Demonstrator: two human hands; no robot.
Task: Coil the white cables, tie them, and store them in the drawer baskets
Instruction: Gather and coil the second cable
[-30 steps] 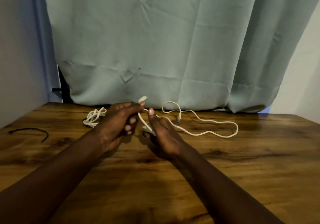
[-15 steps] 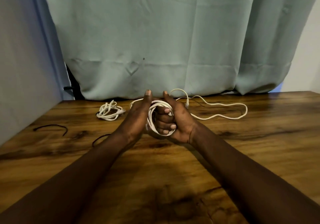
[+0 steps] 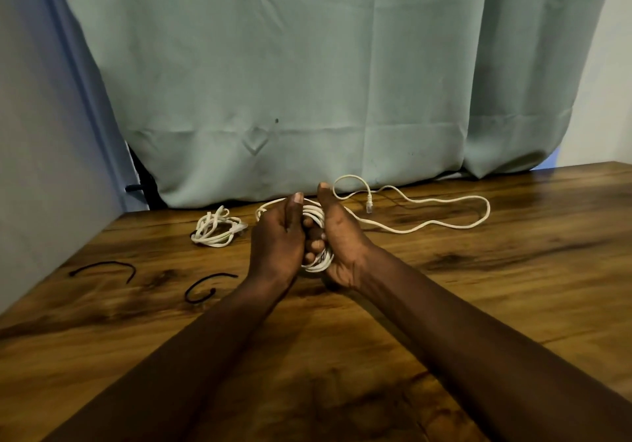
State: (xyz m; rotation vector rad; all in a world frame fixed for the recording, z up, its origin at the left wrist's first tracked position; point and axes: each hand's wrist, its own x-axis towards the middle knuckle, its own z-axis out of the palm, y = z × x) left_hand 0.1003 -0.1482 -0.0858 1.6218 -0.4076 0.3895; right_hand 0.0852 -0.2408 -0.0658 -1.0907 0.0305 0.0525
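Coiled white cable is mid-frame over the brown wood-grain desk, betw. both hands. Right hand grip: fingers curled thru the loops, holding the coil. Left hand is against the coil's other side w/ thumb up. Its fingers are hidden, so can't tell if that grip wraps the loops. The cable's loose tail snakes right across the desk, w/ its plug nr the teal fabric curtain. Small bundled white cable lies left of the hands. Curved black tie and second black tie lie nearer, further left.
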